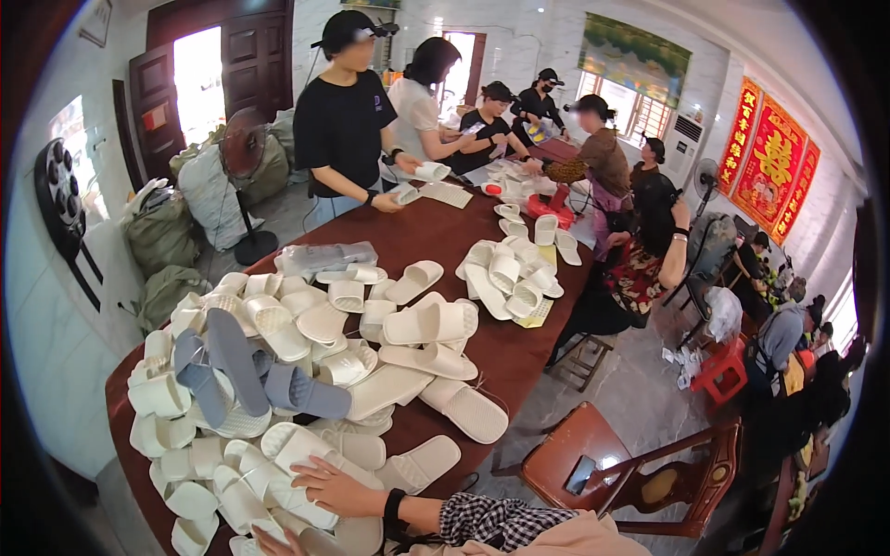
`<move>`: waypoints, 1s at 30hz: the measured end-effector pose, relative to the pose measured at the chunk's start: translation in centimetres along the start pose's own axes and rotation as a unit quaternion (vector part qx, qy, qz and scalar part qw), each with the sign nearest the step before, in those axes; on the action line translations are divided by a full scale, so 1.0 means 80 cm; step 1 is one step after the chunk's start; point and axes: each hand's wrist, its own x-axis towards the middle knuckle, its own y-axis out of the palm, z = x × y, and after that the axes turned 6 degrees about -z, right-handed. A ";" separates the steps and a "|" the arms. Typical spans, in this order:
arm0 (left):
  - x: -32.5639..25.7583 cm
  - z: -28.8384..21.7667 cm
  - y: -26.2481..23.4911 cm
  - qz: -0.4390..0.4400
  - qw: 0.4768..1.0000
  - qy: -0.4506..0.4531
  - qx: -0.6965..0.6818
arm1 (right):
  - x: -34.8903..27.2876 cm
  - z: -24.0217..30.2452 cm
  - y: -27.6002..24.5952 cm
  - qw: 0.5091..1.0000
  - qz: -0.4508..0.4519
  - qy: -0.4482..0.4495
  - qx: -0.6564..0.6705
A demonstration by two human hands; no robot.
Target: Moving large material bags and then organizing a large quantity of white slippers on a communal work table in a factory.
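Two hands showing at the lower edge of the head view, reaching into a heap of white slippers [278, 463] on a long reddish-brown bench [519, 357]. Right hand [334, 489] lying flat with fingers spread, palm down, pressing on a white slipper [306, 451] at the near end of the heap; black wristband [394, 507] and checked sleeve [496, 521] trailing behind it. Left hand [278, 540] barely peeking in at the bottom edge, touching the slippers there, grip impossible to tell. Lying across the heap farther left, a few grey-blue slippers [241, 371]. Spreading over the middle of the bench, more white slippers, with a second pile [510, 273] well apart toward the far right side. Standing at the far end, a person in a black shirt [345, 120] holding a slipper, others working beside. Sitting near the lower right, a wooden chair [630, 473] with a phone [580, 474] resting on its seat.
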 end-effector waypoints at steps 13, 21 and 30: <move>0.000 0.002 -0.002 0.003 1.000 -0.001 -0.023 | -0.002 0.001 -0.003 1.000 0.001 0.002 -0.003; -0.001 0.002 0.001 0.001 1.000 0.010 -0.001 | -0.003 -0.002 -0.003 1.000 -0.013 0.004 0.004; 0.000 -0.034 -0.018 0.021 0.999 0.006 -0.043 | -0.007 -0.009 -0.002 1.000 -0.025 0.008 0.009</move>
